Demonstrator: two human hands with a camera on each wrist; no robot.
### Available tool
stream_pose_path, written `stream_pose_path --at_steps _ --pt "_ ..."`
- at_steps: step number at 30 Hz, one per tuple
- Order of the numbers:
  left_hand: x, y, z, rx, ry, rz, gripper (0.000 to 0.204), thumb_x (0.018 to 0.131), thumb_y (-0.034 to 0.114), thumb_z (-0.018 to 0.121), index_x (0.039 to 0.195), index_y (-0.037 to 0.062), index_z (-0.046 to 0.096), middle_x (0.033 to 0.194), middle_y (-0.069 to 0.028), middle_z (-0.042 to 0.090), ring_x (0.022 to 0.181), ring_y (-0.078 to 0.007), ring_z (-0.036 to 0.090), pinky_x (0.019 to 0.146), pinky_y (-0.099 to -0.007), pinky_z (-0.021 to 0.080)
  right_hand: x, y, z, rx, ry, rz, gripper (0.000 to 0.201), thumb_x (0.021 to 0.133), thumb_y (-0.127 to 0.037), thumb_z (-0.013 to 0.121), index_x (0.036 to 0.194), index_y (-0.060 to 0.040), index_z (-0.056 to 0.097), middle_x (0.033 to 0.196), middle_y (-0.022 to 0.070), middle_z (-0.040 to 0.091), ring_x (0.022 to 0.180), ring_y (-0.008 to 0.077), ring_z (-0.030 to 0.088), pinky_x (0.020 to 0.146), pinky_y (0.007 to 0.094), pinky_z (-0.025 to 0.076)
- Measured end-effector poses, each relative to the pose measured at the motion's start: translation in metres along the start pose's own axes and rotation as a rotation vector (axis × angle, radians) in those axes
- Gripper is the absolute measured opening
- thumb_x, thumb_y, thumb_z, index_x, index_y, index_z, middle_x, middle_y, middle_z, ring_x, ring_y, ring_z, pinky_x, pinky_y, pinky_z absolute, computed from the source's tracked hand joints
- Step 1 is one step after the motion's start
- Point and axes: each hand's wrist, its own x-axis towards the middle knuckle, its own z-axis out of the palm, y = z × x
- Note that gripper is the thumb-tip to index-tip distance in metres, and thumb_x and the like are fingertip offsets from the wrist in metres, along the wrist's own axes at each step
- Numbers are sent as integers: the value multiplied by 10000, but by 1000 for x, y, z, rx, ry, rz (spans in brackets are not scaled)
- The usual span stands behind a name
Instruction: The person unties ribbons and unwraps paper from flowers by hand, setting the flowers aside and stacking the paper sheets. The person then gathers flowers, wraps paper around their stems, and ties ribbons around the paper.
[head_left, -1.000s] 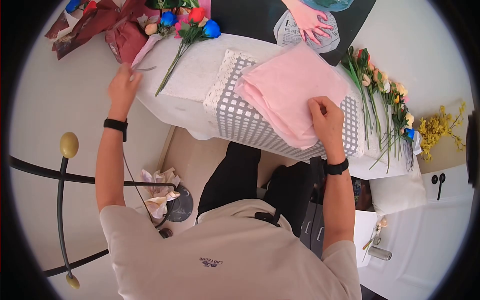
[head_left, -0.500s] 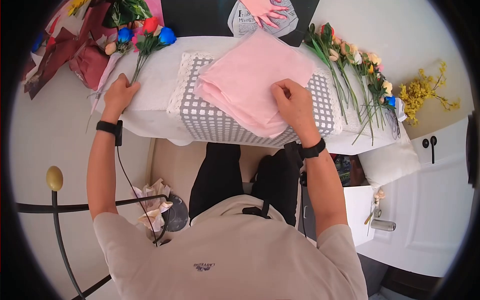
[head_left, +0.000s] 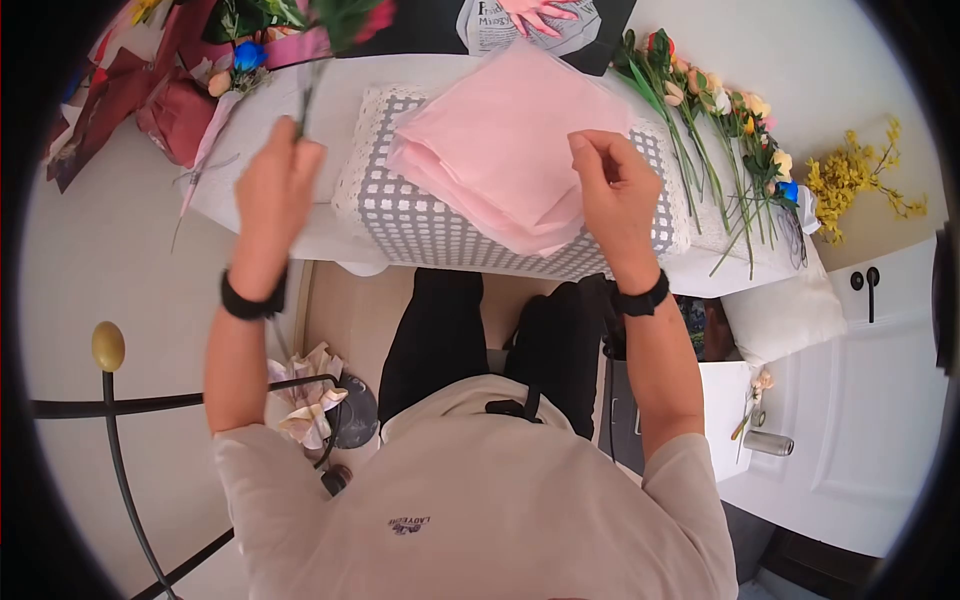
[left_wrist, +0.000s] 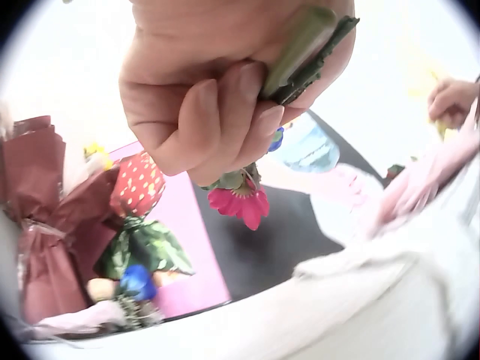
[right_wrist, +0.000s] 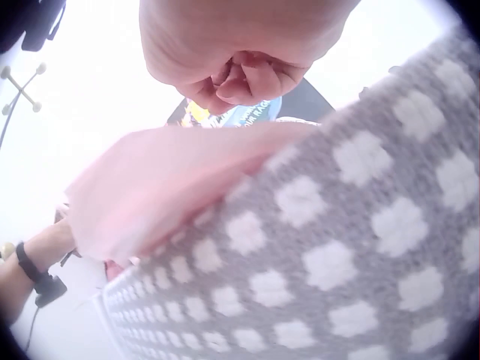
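Observation:
My left hand (head_left: 275, 190) grips the green stems (left_wrist: 300, 56) of a small bunch of flowers, raised above the left side of the table. Beneath that hand in the left wrist view hangs a pink flower (left_wrist: 240, 204); in the head view the blooms blur at the top edge. Pink wrapping paper (head_left: 490, 150) lies in a folded stack on a grey-and-white checked cloth (head_left: 400, 210). Over the paper's right edge hovers my right hand (head_left: 620, 190), its fingers loosely curled with nothing visible in them.
More flowers (head_left: 715, 110) with long stems lie along the table's right end. Dark red wrapped bouquets (head_left: 180, 115) and a blue rose (head_left: 248, 56) are at the left. A black sheet with a printed hand (head_left: 535, 15) stands behind. A black stand (head_left: 110, 410) rises at lower left.
The left hand moved right to the flower bunch on the table, took its stems and lifted it. My right hand shifted slightly to the right over the paper's edge.

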Motion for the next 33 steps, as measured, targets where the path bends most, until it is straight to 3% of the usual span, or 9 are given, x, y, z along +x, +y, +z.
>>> stream_pose_path --at_steps 4,6,9,11,19,22,24,27,33 --pt "-54 104 9 -510 -117 95 224 963 240 643 1044 62 535 783 -176 676 771 -435 690 631 -512 507 -2 -57 -3 307 -167 114 240 1008 -188 723 1106 30 741 896 67 749 822 94 676 723 251 537" --pt "-68 151 22 -499 -108 127 221 974 247 643 1054 64 549 765 -165 670 737 -415 689 612 -504 515 -13 -72 -1 375 -241 148 269 1029 -208 700 1142 33 734 920 68 752 854 90 675 738 243 533" --pt "-79 193 46 -607 -80 106 229 986 253 640 1068 56 557 781 -157 676 707 -403 683 602 -492 518 -27 -77 -10 377 -337 88 294 1072 -227 630 1173 31 727 962 71 758 888 100 672 765 246 532" --pt "-82 205 51 -715 -52 113 251 999 268 635 1073 42 555 812 -149 688 701 -391 687 592 -483 521 -27 -78 -28 323 -406 233 288 1094 -209 581 1153 36 721 973 88 761 897 113 669 793 259 534" --pt "-79 151 34 -454 -109 363 205 817 168 737 945 71 610 801 -93 628 720 -310 669 589 -429 515 -15 -67 -45 262 -276 207 212 1077 -145 586 996 24 685 847 93 738 760 174 703 699 319 546" --pt "-59 121 33 -415 -13 426 245 713 87 795 895 99 633 842 -75 615 666 -262 598 596 -399 474 -4 -69 -46 -135 -366 165 152 1037 -108 610 958 12 659 825 142 722 725 294 712 667 400 539" --pt "-50 116 27 -256 53 620 302 674 65 803 932 111 654 976 -76 625 817 -255 624 660 -398 476 0 -50 -31 -265 -351 -242 95 995 -83 627 962 -1 662 828 186 698 751 397 677 679 459 524" --pt "-52 123 33 -106 182 749 337 681 107 767 992 139 643 1051 -63 573 986 -261 583 819 -430 488 7 -35 -13 -248 -482 -322 81 961 -78 648 963 -1 674 845 207 695 787 434 666 713 480 531" --pt "-19 138 55 105 417 841 403 692 168 775 1068 127 636 999 -48 554 945 -255 544 900 -428 442 11 -31 4 -44 -579 -343 128 928 -96 668 947 27 698 860 217 698 804 419 678 737 464 544"
